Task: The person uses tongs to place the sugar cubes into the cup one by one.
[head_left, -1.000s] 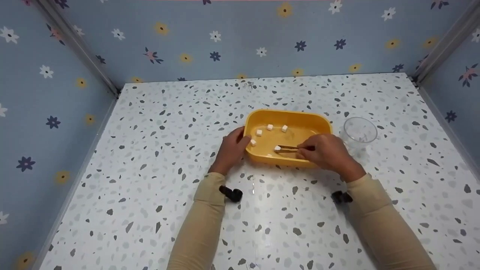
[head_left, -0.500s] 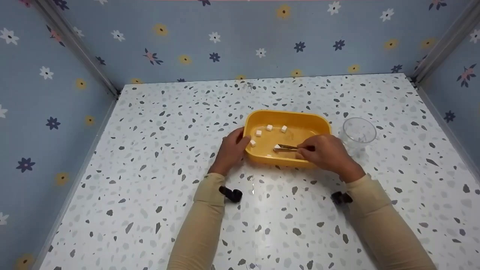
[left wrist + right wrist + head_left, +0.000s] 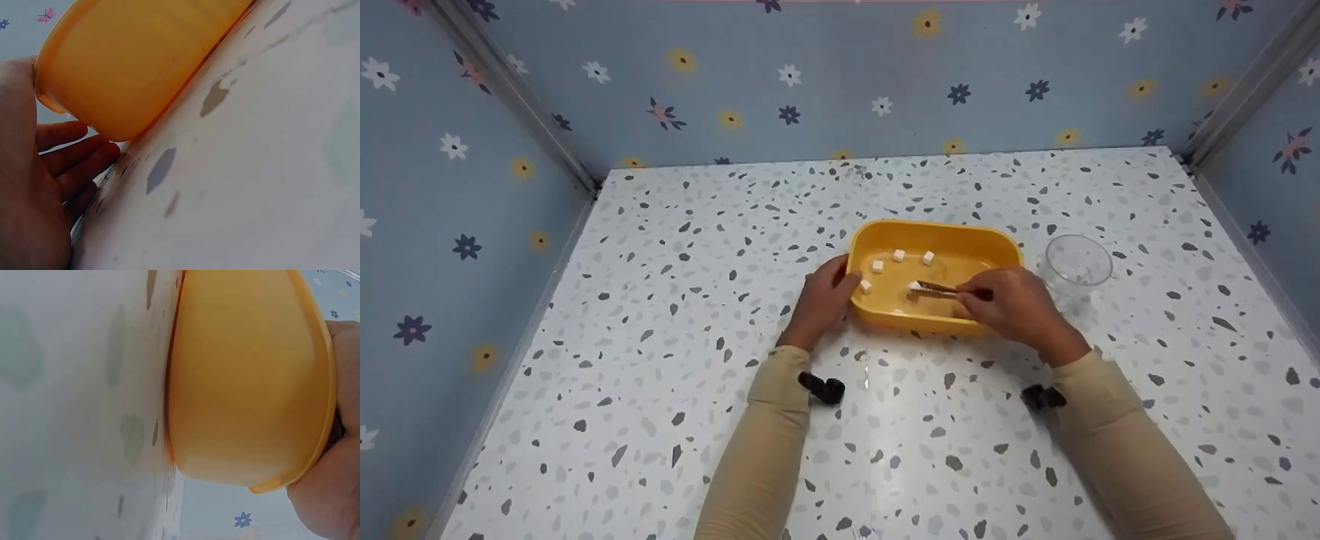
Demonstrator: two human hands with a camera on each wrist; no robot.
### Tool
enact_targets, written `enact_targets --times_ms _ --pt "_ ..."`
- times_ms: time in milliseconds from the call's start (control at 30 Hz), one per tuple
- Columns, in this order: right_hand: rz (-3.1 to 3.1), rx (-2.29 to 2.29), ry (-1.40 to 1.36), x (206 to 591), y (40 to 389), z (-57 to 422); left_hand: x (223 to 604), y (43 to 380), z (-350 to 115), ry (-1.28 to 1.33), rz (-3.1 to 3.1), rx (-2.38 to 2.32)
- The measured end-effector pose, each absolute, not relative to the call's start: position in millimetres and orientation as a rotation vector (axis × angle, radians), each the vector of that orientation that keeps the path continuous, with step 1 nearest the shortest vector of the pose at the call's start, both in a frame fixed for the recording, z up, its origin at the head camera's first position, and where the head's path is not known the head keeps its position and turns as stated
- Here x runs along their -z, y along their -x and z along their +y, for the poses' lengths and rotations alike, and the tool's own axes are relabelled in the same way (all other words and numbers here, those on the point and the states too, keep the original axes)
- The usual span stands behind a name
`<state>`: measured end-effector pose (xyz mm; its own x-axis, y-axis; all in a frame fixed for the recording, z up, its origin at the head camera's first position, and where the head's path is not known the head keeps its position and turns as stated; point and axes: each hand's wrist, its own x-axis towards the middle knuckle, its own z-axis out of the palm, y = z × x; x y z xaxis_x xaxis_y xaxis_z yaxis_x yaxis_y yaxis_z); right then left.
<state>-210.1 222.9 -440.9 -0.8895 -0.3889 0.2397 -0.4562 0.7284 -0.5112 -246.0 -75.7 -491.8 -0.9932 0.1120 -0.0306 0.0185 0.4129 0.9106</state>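
Observation:
A yellow rectangular tub [image 3: 937,324] with rounded corners stands on the table. My left hand [image 3: 823,300] holds its left end, thumb over the rim; in the left wrist view the fingers [image 3: 84,160] lie along the outside wall. My right hand [image 3: 1011,304] reaches over the near right rim and pinches brown tweezers [image 3: 936,289]. Between the tweezer tips is a small white cube [image 3: 914,286], close over the tub's floor. Several other white cubes [image 3: 877,266] lie along the tub's left and far side. In the right wrist view the tub wall hides most of the tweezers.
Right of the tub, close behind my right hand, stands a clear plastic cup [image 3: 1078,262]. The table [image 3: 675,300] is white with grey speckles. Blue flowered panels [image 3: 840,82] close it in at the back and both sides.
The tweezer tips, with the white cube between them, have shifted slightly away from the tub's near wall. My left hand, the tub and the cup have stayed in place.

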Motion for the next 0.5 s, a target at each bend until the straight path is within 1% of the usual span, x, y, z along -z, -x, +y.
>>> enact_targets --times_ms 300,500 --pt "-2.777 -0.916 -0.676 443.0 210.0 223.7 490.0 245.1 -75.4 -0.102 2.571 -1.629" --pt "-2.758 -0.975 -0.664 441.9 209.7 224.7 492.3 244.9 -76.5 -0.158 2.570 -1.681"
